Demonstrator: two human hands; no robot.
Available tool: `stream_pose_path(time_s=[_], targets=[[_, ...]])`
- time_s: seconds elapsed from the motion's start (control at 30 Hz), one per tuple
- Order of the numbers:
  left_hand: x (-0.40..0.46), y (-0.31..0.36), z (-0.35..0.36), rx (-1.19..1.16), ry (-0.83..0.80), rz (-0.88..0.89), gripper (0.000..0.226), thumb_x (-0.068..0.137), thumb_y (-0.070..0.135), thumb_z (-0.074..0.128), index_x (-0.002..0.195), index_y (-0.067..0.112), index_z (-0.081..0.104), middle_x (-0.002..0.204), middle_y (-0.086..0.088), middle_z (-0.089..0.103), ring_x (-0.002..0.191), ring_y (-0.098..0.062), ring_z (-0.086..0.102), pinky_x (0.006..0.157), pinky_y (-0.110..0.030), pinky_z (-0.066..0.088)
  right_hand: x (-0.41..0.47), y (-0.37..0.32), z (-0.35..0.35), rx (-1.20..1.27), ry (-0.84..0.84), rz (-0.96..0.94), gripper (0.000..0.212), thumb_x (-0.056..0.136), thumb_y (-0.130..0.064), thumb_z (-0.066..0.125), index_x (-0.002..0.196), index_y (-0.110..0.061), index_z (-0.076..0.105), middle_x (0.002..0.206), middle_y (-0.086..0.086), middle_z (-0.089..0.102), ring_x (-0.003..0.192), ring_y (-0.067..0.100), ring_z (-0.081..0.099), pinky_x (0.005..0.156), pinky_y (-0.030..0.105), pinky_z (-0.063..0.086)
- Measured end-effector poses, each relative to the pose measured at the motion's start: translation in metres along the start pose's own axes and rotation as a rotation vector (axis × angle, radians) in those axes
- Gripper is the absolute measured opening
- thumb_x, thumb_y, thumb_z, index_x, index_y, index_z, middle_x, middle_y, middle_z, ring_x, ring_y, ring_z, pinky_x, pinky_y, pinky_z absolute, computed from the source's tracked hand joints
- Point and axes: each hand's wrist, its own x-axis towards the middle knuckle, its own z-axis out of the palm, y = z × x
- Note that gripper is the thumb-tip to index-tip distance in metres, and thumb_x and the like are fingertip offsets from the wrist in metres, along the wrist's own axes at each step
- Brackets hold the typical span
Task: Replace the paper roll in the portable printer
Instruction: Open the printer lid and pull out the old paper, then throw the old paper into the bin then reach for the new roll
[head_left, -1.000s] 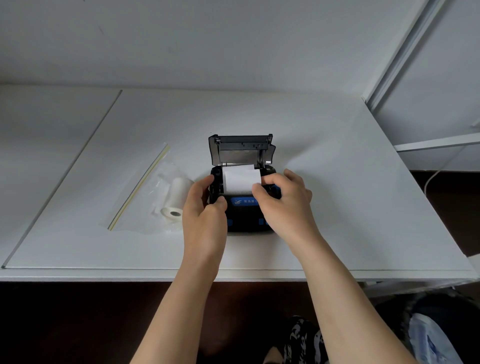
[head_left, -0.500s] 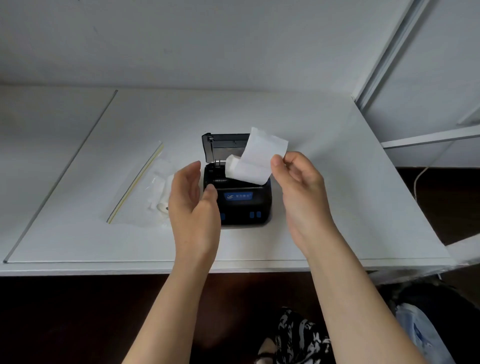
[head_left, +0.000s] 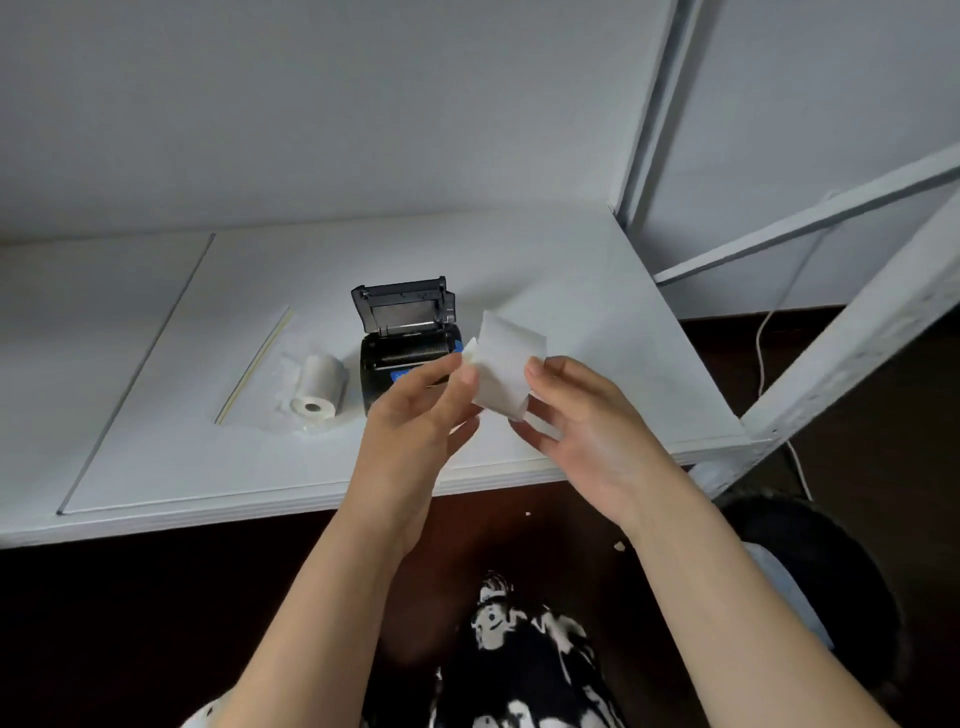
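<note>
- Hands held a nearly spent white paper roll (head_left: 501, 371) above the table's (head_left: 597, 322) front edge: left hand (head_left: 415, 415) pinched its upper-left edge, right hand (head_left: 582, 415) gripped its right side.
- Black plastic printer (head_left: 402, 338) sat lid-up.
- Full cylindrical roll (head_left: 318, 385) lay on a clear bag (head_left: 260, 364).

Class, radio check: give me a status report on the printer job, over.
Both hands, left hand and right hand, hold the old paper above the table edge. Printer lid open, bay empty. New roll beside printer. Nothing obstructing.
</note>
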Motion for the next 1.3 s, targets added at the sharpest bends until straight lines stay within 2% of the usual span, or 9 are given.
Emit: stream_pose_path(time_s=[0.2, 0.4, 0.57, 0.77, 0.87, 0.93, 1.0, 1.13, 1.3], targets=[[-0.019, -0.012, 0.035, 0.101, -0.043, -0.038, 0.006, 0.088, 0.009, 0.063, 0.093, 0.005, 0.064, 0.09, -0.007, 0.071, 0.089, -0.017, 0.066, 0.085, -0.027, 0.053, -0.04, -0.01, -0.044, 0.012, 0.064, 0.111, 0.011, 0.088, -0.015, 0.066, 0.079, -0.014, 0.061, 0.098, 0.009, 0.068, 0.09, 0.026, 0.067, 0.086, 0.035, 0.056], [-0.033, -0.037, 0.087, 0.248, -0.101, -0.174, 0.01, 0.084, 0.008, 0.068, 0.094, 0.007, 0.064, 0.09, -0.009, 0.066, 0.08, -0.018, 0.064, 0.089, -0.034, 0.054, -0.075, -0.006, -0.113, 0.016, 0.241, 0.247, 0.014, 0.085, -0.002, 0.066, 0.087, -0.013, 0.058, 0.094, 0.006, 0.071, 0.081, 0.016, 0.069, 0.073, 0.025, 0.054], [-0.041, -0.057, 0.128, 0.401, -0.148, -0.231, 0.014, 0.088, 0.019, 0.066, 0.1, 0.01, 0.065, 0.103, -0.007, 0.064, 0.098, -0.022, 0.068, 0.087, -0.03, 0.054, -0.099, 0.011, -0.188, -0.064, 0.498, 0.492, 0.013, 0.085, -0.001, 0.065, 0.094, -0.011, 0.065, 0.09, 0.005, 0.069, 0.069, 0.01, 0.061, 0.049, 0.017, 0.043], [-0.047, -0.072, 0.173, 0.435, -0.246, -0.27, 0.015, 0.09, 0.017, 0.063, 0.102, 0.009, 0.066, 0.112, -0.012, 0.066, 0.099, -0.023, 0.068, 0.084, -0.028, 0.055, -0.122, 0.037, -0.259, -0.07, 0.974, 0.512, 0.019, 0.082, 0.002, 0.06, 0.065, -0.004, 0.056, 0.037, 0.006, 0.048, 0.027, 0.013, 0.042, 0.037, 0.016, 0.033], [-0.048, -0.077, 0.187, 0.442, -0.273, -0.272, 0.014, 0.09, 0.017, 0.062, 0.102, 0.009, 0.065, 0.114, -0.013, 0.065, 0.099, -0.023, 0.068, 0.084, -0.028, 0.055, -0.128, 0.04, -0.267, -0.028, 1.081, 0.474, 0.015, 0.084, -0.007, 0.067, 0.092, 0.005, 0.063, 0.082, 0.014, 0.06, 0.057, 0.024, 0.054, 0.055, 0.033, 0.043], [-0.047, -0.077, 0.191, 0.439, -0.278, -0.269, 0.012, 0.09, 0.017, 0.062, 0.1, 0.01, 0.065, 0.114, -0.013, 0.066, 0.099, -0.023, 0.068, 0.084, -0.028, 0.055, -0.129, 0.038, -0.265, -0.018, 1.105, 0.468, 0.039, 0.085, -0.008, 0.067, 0.119, 0.008, 0.055, 0.115, 0.015, 0.058, 0.093, 0.035, 0.061, 0.076, 0.039, 0.05], [-0.045, -0.074, 0.189, 0.434, -0.273, -0.263, 0.013, 0.09, 0.017, 0.062, 0.101, 0.01, 0.065, 0.114, -0.013, 0.066, 0.099, -0.023, 0.068, 0.084, -0.028, 0.055, -0.128, 0.036, -0.261, -0.063, 1.115, 0.487, 0.047, 0.086, -0.012, 0.067, 0.126, 0.007, 0.051, 0.116, 0.019, 0.057, 0.106, 0.039, 0.056, 0.086, 0.044, 0.05], [-0.042, -0.061, 0.173, 0.412, -0.248, -0.236, 0.02, 0.091, 0.016, 0.062, 0.108, 0.006, 0.065, 0.116, -0.013, 0.064, 0.098, -0.023, 0.068, 0.084, -0.027, 0.055, -0.115, 0.029, -0.237, -0.062, 1.043, 0.477, 0.04, 0.083, -0.011, 0.061, 0.122, -0.008, 0.055, 0.077, 0.007, 0.042, 0.061, 0.023, 0.041, 0.07, 0.039, 0.045], [-0.037, -0.033, 0.132, 0.342, -0.134, -0.16, 0.008, 0.091, 0.011, 0.059, 0.094, 0.012, 0.066, 0.116, -0.013, 0.065, 0.09, -0.023, 0.067, 0.083, -0.029, 0.056, -0.089, 0.02, -0.17, 0.061, 0.885, 0.348, 0.013, 0.086, -0.003, 0.057, 0.097, 0.0, 0.061, 0.089, 0.012, 0.059, 0.062, 0.016, 0.047, 0.049, 0.023, 0.041]])
